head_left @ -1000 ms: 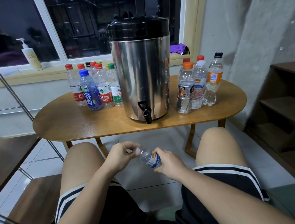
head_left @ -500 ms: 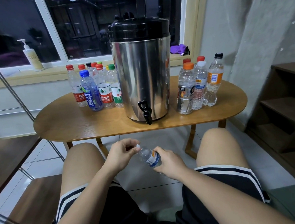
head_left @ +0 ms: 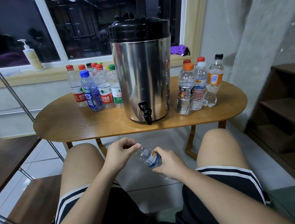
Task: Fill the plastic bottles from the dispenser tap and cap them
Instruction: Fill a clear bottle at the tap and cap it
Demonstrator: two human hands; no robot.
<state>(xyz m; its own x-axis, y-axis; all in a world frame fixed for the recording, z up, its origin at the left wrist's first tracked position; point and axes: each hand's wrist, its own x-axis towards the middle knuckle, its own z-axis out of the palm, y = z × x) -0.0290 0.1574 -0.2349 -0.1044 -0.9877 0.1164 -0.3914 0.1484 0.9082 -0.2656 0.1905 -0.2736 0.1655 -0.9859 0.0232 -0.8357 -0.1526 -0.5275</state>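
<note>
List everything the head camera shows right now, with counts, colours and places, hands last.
dispenser: one, steel with black lid, centre of table
tap: one, black, low on dispenser front
table: one, wooden oval
left bottle group: about eight, capped red, blue, black, green, yellow; left of dispenser
right bottle group: five, capped orange, white, black, red; right of dispenser
pump bottle: one, cream, windowsill left
purple cloth: one, windowsill right
shelf unit: one, dark wood, far right
small bottle: one, clear, blue-white label, tilted, held above the lap
left hand: fingers at the white cap
right hand: gripping bottle body
</note>
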